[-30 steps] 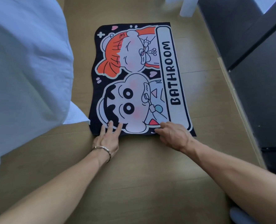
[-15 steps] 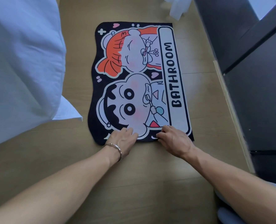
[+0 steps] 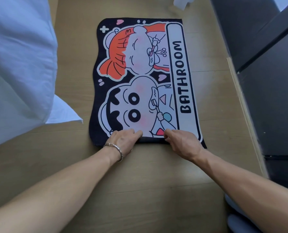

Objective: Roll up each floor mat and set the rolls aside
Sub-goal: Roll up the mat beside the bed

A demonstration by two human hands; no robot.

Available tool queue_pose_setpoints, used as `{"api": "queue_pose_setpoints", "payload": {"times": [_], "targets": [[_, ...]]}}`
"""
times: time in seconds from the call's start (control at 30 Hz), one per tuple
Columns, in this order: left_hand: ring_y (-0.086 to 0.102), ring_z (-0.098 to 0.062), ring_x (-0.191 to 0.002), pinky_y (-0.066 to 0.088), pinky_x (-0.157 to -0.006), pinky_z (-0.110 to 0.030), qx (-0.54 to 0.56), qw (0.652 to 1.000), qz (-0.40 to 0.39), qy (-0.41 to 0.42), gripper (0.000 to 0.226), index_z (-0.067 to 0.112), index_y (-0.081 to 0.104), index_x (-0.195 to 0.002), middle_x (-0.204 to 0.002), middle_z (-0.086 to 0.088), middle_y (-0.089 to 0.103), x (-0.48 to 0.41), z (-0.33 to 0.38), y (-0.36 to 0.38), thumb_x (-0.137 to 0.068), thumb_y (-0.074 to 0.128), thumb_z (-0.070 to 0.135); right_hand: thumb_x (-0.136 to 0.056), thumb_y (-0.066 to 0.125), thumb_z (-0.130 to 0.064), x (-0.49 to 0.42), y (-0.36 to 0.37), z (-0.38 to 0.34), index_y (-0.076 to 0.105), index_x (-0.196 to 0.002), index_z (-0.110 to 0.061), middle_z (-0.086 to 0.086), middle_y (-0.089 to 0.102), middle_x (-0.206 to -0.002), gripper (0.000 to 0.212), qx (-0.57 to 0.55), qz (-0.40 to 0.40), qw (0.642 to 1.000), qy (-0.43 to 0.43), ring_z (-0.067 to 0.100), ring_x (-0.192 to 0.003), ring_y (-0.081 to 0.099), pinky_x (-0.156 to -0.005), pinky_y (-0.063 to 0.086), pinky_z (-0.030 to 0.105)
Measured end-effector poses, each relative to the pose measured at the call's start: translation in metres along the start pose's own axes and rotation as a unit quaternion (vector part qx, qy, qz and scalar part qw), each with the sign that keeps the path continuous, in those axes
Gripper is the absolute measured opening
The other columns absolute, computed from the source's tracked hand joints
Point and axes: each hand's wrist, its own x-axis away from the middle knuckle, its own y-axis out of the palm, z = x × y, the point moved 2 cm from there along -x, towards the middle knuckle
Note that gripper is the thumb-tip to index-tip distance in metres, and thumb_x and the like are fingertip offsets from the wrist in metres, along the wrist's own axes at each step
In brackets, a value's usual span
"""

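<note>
**At the near hem: one mat, two hands**

On the wooden floor (image 3: 156,174), between white bedding (image 3: 18,64) at left and a dark cabinet (image 3: 266,101) at right, one mat (image 3: 139,78) lies flat, printed side up. Two hands work it. The left hand (image 3: 123,140), with one bracelet (image 3: 118,149) at the wrist, and the right hand (image 3: 182,142) sit side by side on the near edge. Each grip is curled round the hem, likely so the first turn starts even across the width. No finished roll shows, so rolling seems barely begun.
</note>
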Motion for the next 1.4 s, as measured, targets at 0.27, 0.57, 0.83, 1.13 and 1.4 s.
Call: {"api": "queue_pose_setpoints", "payload": {"times": [0.27,0.57,0.83,1.13,1.4], "targets": [[0.049,-0.021,-0.060,0.024,-0.047,-0.028,-0.133,0.979,0.108,0.109,0.019,0.013,0.063,-0.078,-0.076,-0.005,0.055,0.010,-0.004,0.006,-0.066,0.078,0.011,-0.078,0.071,-0.014,0.016,0.009,0.010,0.068,-0.094,-0.015,0.004,0.061,-0.088,0.016,0.079,0.051,0.991,-0.097,0.022,-0.070,0.056,-0.057,0.046,0.033],[0.050,-0.024,-0.056,0.026,-0.047,-0.029,-0.181,0.972,0.128,0.081,0.025,0.011,0.067,-0.076,-0.068,-0.006,0.056,0.016,0.004,0.011,-0.057,0.060,-0.002,-0.057,0.063,0.004,0.016,0.010,0.011,0.069,-0.087,-0.017,0.002,0.060,-0.072,0.037,0.167,0.088,0.977,-0.100,0.023,-0.064,0.051,-0.055,0.037,0.032],[0.059,-0.023,-0.078,0.038,-0.057,-0.031,-0.116,0.991,0.060,0.018,0.036,0.019,0.059,-0.109,-0.096,0.000,0.061,0.011,0.001,0.010,-0.076,0.059,0.003,-0.055,0.073,0.011,0.012,0.009,0.015,0.060,-0.076,-0.011,0.002,0.056,-0.063,0.033,0.076,0.080,0.994,-0.022,0.021,-0.045,0.045,-0.036,0.032,0.027],[0.045,-0.019,-0.073,0.031,-0.057,-0.031,-0.033,0.997,0.060,-0.026,0.040,0.023,0.046,-0.119,-0.090,0.000,0.054,0.004,-0.009,-0.005,-0.086,0.041,0.001,-0.063,0.077,-0.006,0.014,0.009,0.014,0.063,-0.076,-0.011,0.004,0.060,-0.073,0.021,0.139,0.073,0.984,-0.084,0.023,-0.061,0.052,-0.051,0.039,0.032],[0.052,-0.021,-0.083,0.033,-0.057,-0.032,-0.035,0.998,0.062,-0.001,0.033,0.019,0.049,-0.119,-0.100,-0.002,0.053,0.007,-0.012,0.002,-0.090,0.044,0.005,-0.085,0.046,0.003,0.000,-0.001,0.013,0.056,-0.114,-0.011,0.006,0.058,-0.104,0.034,0.040,0.002,0.999,0.026,0.023,-0.087,0.054,-0.073,0.048,0.034]]}}
